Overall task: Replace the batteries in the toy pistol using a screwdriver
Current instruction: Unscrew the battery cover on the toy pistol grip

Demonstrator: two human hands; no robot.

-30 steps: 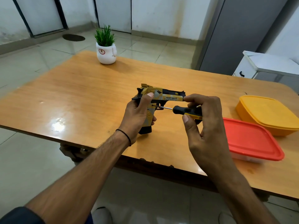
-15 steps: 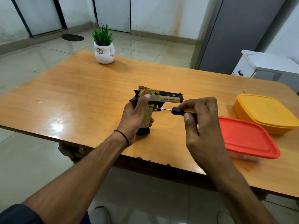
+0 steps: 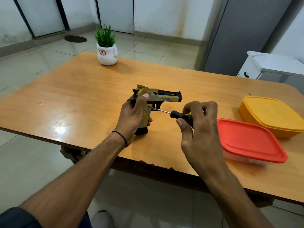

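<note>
A yellow, grey and black toy pistol [image 3: 164, 97] stands upright on its grip base on the wooden table [image 3: 74, 99], barrel pointing right. My left hand [image 3: 133, 119] wraps around the grip from the left, thumb resting on the slide's rear. My right hand [image 3: 199, 127] holds a small screwdriver [image 3: 179, 115] with a black and yellow handle. Its thin metal shaft runs left, and the tip touches a spot on the upper grip just behind the trigger. No batteries are visible.
A red-lidded container [image 3: 250, 140] sits right of my right hand, with a yellow container [image 3: 271, 114] behind it. A white pot with a green plant [image 3: 107, 51] stands at the table's far edge. A white cabinet [image 3: 269, 66] and a grey panel stand beyond the table.
My right hand has shifted slightly lower on the screwdriver handle and its fingers have re-gripped. The tip stays at the same spot on the grip. The pistol and left hand hold still.
</note>
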